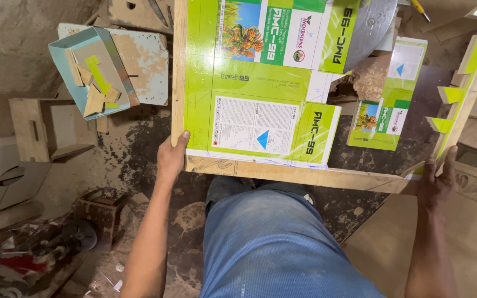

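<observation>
Plywood board, centre to right of frame: large, flat, pale-edged, faced with a green printed carton sheet (picture panels, white text panel, blue triangle); part of the middle cut away, dark floor visible through the opening.

Left hand, centre left: gripping the board's near left corner, thumb on top, fingers curled under the edge and out of view.

Right hand, right edge: closed on the board's right-hand rail, fingers wrapped over the wood near the notched green-faced strip.

Smaller green carton piece, upper right: lying within the cut-out, just beside the larger sheet.

Metal disc, top centre-right: grey, partly covered by the board.

Blue tray, upper left: tilted, holding small wooden offcuts (one faced green).

Plywood scraps, left: slotted pieces, resting near the tray.

Power tool, lower left: dark, round-bodied, among red and grey clutter; type unclear.

Knee in blue denim, bottom centre: directly below the board's near edge.
</observation>
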